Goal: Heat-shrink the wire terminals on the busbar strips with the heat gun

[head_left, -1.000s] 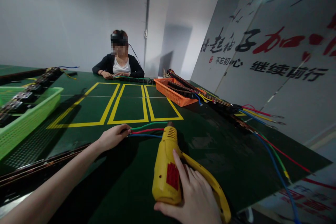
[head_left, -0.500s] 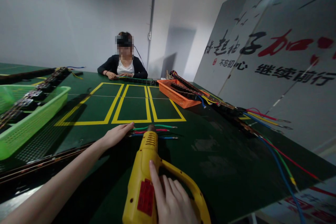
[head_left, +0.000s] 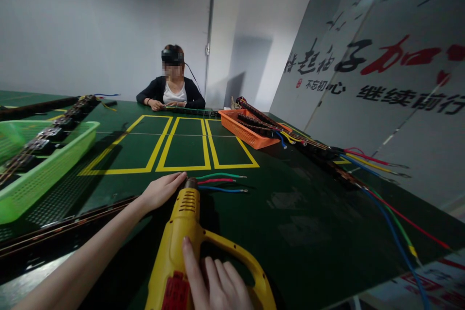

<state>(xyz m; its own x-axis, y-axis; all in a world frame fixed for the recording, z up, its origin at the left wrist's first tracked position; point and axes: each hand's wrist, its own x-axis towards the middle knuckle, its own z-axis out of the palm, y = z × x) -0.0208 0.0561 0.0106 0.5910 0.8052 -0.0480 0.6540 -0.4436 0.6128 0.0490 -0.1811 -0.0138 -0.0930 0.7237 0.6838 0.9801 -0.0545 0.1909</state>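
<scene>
My right hand (head_left: 218, 281) is wrapped around the handle of a yellow heat gun (head_left: 181, 232), its index finger lying along the body. The dark nozzle points away from me and sits over the near ends of the green wire (head_left: 221, 175), red wire (head_left: 218, 181) and blue wire (head_left: 225, 190). My left hand (head_left: 163, 191) is closed over the base of these wires, its fingertips beside the nozzle; the exact grip is hidden. Bare metal tips point right. A long dark strip (head_left: 72, 227) runs from the lower left toward my left hand.
A green basket (head_left: 69, 155) at left and an orange basket (head_left: 240, 131) hold dark strips. More strips with coloured wires (head_left: 392, 223) lie along the right table edge. Yellow tape rectangles (head_left: 181, 169) mark the green table. A person (head_left: 172, 89) sits opposite, hands on a strip.
The heat gun in my right hand has shifted left and slightly toward me, its nozzle now nearer my left fingertips. My left hand has hardly moved.
</scene>
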